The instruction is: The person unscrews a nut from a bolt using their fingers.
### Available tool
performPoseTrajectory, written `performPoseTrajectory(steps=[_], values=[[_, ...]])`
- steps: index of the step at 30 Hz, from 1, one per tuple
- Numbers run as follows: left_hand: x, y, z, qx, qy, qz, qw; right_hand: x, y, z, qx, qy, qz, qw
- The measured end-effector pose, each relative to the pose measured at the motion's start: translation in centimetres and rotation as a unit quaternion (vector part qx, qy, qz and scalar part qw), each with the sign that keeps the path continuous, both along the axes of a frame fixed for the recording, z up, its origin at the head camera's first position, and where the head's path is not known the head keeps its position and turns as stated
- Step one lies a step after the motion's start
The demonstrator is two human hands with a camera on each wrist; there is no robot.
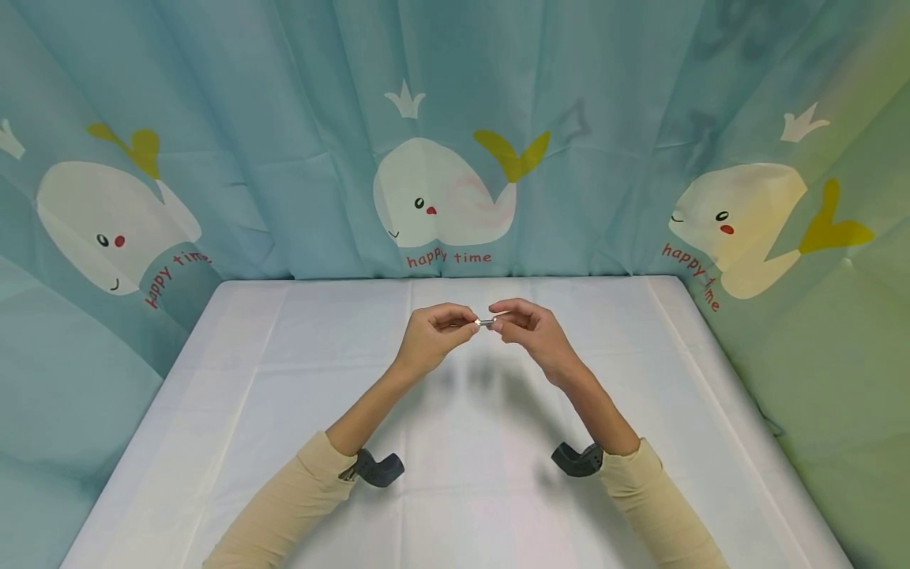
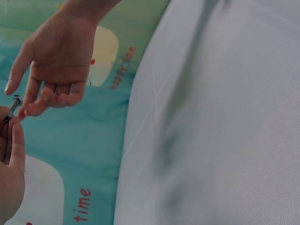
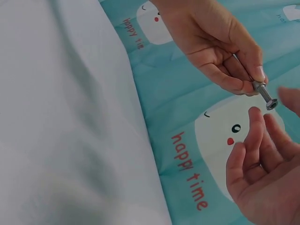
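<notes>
White tablecloth (image 1: 455, 506) on table; teal whale-print curtain (image 1: 284, 158) behind, "happy time" lettering.

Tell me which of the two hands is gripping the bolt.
The left hand pinches the bolt between thumb and fingers; the right hand is open beside its head.

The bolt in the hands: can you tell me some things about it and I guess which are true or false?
1. The left hand pinches the bolt. True.
2. The bolt lies on the table. False: it is held up in the air above it.
3. The right hand has its fingers right at the bolt's free end. True.
4. The bolt is made of red plastic. False: it is grey metal.
5. The curtain behind shows whales. True.
</notes>
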State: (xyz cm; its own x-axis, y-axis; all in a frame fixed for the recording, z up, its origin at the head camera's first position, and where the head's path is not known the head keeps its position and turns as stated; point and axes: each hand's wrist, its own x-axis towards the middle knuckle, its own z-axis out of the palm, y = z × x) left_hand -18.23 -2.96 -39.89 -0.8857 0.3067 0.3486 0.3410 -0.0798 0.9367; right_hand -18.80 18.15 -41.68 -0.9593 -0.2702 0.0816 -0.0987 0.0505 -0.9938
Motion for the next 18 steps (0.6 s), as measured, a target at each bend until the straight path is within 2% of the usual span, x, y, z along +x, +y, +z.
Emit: performPoseTrajectory(steps=[6, 18], values=[[0.03, 0.06, 0.01, 0.0, -0.003, -0.004, 1.0, -0.14, -0.14, 0.01, 0.011, -0.023, -0.015, 1.0], [0.11, -0.1, 0.25, -0.002, -0.013, -0.001, 0.9999, -0.08, 0.2, -0.02, 0.004, 0.001, -0.006, 1.0]])
